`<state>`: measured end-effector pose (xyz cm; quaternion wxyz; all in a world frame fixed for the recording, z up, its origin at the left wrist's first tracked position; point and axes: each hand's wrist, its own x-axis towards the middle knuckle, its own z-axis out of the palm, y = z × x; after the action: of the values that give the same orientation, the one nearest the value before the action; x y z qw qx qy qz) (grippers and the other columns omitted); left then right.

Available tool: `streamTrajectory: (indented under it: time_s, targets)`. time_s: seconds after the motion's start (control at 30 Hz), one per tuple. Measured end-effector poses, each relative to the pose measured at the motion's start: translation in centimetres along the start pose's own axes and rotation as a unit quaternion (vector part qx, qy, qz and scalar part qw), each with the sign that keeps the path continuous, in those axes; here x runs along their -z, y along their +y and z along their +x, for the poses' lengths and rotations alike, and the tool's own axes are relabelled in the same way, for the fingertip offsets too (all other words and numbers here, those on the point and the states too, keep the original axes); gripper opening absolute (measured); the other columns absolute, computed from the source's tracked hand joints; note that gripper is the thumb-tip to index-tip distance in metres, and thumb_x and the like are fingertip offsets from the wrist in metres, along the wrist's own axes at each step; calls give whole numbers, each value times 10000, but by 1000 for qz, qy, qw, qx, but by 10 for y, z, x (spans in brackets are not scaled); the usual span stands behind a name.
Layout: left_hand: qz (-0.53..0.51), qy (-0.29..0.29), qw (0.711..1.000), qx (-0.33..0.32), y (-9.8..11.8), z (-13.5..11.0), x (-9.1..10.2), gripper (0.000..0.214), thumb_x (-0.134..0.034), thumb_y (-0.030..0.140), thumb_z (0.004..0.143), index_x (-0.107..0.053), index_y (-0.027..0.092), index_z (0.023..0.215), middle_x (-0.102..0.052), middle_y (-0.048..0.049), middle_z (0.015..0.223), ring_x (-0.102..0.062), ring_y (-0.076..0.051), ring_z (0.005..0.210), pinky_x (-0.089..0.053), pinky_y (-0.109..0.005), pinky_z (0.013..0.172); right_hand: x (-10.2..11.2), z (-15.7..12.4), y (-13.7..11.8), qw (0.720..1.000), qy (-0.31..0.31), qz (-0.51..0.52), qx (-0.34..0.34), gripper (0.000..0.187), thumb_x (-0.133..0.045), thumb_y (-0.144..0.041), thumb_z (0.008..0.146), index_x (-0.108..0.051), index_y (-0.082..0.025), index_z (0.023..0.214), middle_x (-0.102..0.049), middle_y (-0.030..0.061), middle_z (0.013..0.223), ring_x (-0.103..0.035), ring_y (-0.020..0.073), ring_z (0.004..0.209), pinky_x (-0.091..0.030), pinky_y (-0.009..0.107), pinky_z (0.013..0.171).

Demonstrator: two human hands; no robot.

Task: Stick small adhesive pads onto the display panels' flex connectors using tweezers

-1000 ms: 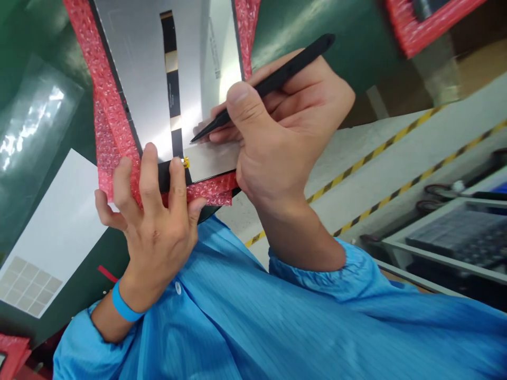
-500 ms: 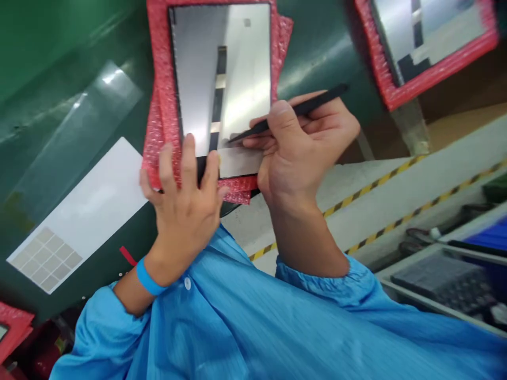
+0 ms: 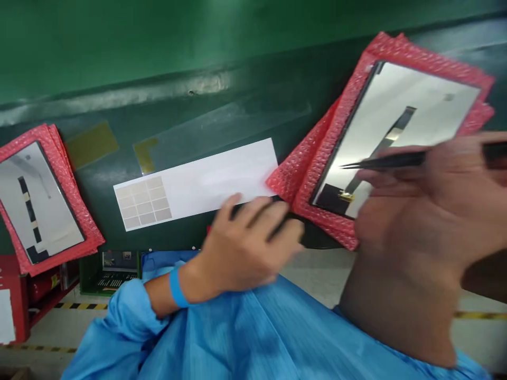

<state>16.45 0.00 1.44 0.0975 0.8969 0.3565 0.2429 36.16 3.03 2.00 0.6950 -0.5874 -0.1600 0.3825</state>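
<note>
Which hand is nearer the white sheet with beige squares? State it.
Left. In view, the left hand overlaps the lower edge of the white sheet; the right hand is well right of it, over a display panel.

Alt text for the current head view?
A right hand holds dark tweezers over a silver panel on red bubble wrap. The left hand, blurred and holding nothing visible, is near a white card with gray squares; another panel on red wrap lies far left.

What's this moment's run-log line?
right hand: holds tweezers over right panel | left hand: free, near white sheet | left panel: on red wrap
</note>
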Motion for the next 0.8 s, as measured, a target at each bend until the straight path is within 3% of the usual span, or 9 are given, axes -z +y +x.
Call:
streamTrajectory:
  time_s: [0.07,0.1,0.2,0.3,0.57,0.8]
  targets:
    - [3,19,995,94,-32,-30,30,270,-585,285,1078,-762,204,1264,-771,-119,1368,-694,-274,1304,-530,-496,1148,-34,-19,13,987,-61,-68,131,199,-948,-246,858,-814,-368,776,-732,-46,783,-751,183,684,-689,260,626]
    - [22,23,990,134,-49,-45,43,283,-609,272,1063,-744,206,1303,-763,-125,1396,-686,-298,1331,-525,-517,1150,-49,-28,21,978,-123,-92,141,164,-960,-256,843,-817,-324,802,-741,-25,763,-738,182,634,-680,259,580]
    - [81,-29,981,173,-89,-83,64,464,-665,366,1052,-632,209,1487,-694,-135,1525,-613,-381,1448,-453,-588,1181,-82,-51,50,947,-289,-124,64,270,-989,-399,831,-765,-251,858,-750,5,738,-753,194,619,-674,268,549]
    - [83,-61,982,158,-102,-100,63,586,-681,448,1047,-563,193,1561,-658,-139,1571,-564,-403,1503,-372,-601,1218,-92,-64,70,921,-363,-137,21,375,-997,-500,814,-738,-240,890,-753,-8,766,-755,183,655,-678,269,590]
    - [57,-70,982,165,-97,-95,58,581,-654,468,1058,-584,147,1537,-643,-141,1589,-541,-400,1517,-347,-601,1223,-90,-70,70,900,-377,-211,54,366,-958,-542,861,-738,-251,901,-751,-10,787,-732,179,662,-612,284,568]
    - [41,-78,981,175,-96,-94,59,571,-648,446,1055,-598,142,1536,-634,-156,1595,-539,-426,1517,-366,-611,1214,-92,-74,69,900,-366,-229,56,318,-940,-494,897,-723,-263,910,-720,-25,777,-709,176,661,-633,305,590]
